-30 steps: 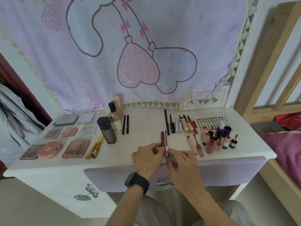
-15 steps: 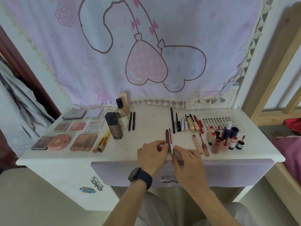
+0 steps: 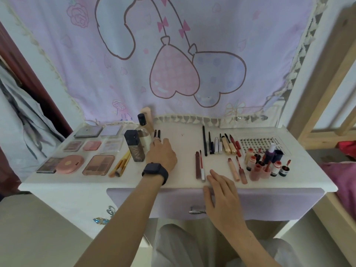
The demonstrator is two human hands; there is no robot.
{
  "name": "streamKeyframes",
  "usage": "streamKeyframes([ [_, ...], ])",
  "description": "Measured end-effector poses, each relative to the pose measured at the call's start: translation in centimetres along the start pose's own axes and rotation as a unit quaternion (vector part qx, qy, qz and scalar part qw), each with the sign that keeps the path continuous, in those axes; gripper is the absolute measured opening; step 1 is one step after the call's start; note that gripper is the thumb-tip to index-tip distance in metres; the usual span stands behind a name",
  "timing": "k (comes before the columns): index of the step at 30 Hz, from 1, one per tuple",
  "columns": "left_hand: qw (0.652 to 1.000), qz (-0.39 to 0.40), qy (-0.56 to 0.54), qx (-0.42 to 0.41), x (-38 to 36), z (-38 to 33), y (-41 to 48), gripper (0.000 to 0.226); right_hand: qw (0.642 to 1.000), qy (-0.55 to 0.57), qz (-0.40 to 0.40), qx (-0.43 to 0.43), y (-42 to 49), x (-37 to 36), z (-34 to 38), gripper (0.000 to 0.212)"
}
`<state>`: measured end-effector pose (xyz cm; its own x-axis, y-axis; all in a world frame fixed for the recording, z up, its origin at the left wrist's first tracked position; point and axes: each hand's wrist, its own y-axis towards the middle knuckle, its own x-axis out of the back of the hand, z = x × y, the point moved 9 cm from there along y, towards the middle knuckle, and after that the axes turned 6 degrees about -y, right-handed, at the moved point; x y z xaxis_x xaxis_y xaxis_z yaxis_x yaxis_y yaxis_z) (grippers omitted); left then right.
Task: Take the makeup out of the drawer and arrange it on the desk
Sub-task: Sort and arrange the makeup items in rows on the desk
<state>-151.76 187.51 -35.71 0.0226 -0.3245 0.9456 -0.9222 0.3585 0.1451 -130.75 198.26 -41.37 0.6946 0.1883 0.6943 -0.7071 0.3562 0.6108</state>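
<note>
A dark square bottle (image 3: 134,149) stands upright on the white worktop (image 3: 183,137), and every place below is given from it. Just right of the bottle, the left hand (image 3: 162,154), with a black watch (image 3: 155,170) on its wrist, covers the near ends of 2 black pencils (image 3: 157,132). The back of the hand hides the fingertips, so I cannot tell whether its grip is clamped on the pencils or only rests on them.

Just behind the bottle stands a clear bottle with a black cap (image 3: 143,132). Left of the dark bottle lie yellow-handled brushes (image 3: 121,164), then an eyeshadow palette (image 3: 98,164) and a round pink compact (image 3: 69,164).

Well right of the bottle, a dark red tube (image 3: 197,164) and a thin red pencil (image 3: 201,164) lie side by side. The right hand (image 3: 223,195) lies at the worktop's front edge, right of the bottle and nearer the person. Its grip is apart, fingers straight, holding nothing. Its forefinger tip is just beside the thin pencil's white end, and its thumb lies over the lilac drawer front (image 3: 269,201).

Farther right of the bottle lie a row of pens (image 3: 217,145) and a cluster of small lip pots (image 3: 264,166).
</note>
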Motion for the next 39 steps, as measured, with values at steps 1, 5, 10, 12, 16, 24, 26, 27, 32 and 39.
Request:
streamKeyframes([
  [1,1.000,0.006,0.022,0.002,0.0,0.0,0.5,0.034,1.000,-0.002,-0.001,0.002,-0.1,-0.1,0.0,0.036],
  [5,0.997,0.037,0.069,-0.011,-0.6,-0.2,1.5,0.023,1.000,-0.004,-0.006,0.011,-0.1,0.2,0.1,0.040],
  [10,0.998,0.010,0.055,0.000,-0.9,0.1,1.3,0.024,1.000,0.005,-0.011,0.016,-0.1,0.5,0.1,0.041],
  [12,0.999,0.002,0.049,0.016,-0.8,0.5,1.3,0.027,1.000,0.007,-0.007,0.015,-0.1,0.5,0.1,0.042],
  [16,0.998,0.017,0.056,0.026,-1.3,1.0,1.6,0.029,1.000,0.005,-0.011,0.017,-0.1,0.5,0.1,0.041],
  [24,0.997,0.002,0.075,0.002,-0.8,0.7,1.6,0.023,0.999,0.006,-0.028,0.023,-0.1,0.4,-0.1,0.039],
  [26,0.998,-0.001,0.059,0.009,-0.6,0.7,1.5,0.021,0.999,0.009,-0.029,0.025,-0.1,0.4,-0.1,0.039],
  [27,0.999,-0.004,0.046,0.013,-0.5,0.7,1.3,0.020,0.999,0.010,-0.028,0.025,-0.1,0.4,-0.1,0.040],
  [32,0.999,-0.012,0.019,0.027,-0.2,1.0,0.3,0.016,0.999,0.009,-0.023,0.023,0.0,0.5,-0.1,0.041],
  [39,0.991,-0.061,-0.122,0.002,-0.8,2.0,-2.9,0.025,0.999,0.028,0.023,-0.002,0.2,0.7,0.0,0.036],
])
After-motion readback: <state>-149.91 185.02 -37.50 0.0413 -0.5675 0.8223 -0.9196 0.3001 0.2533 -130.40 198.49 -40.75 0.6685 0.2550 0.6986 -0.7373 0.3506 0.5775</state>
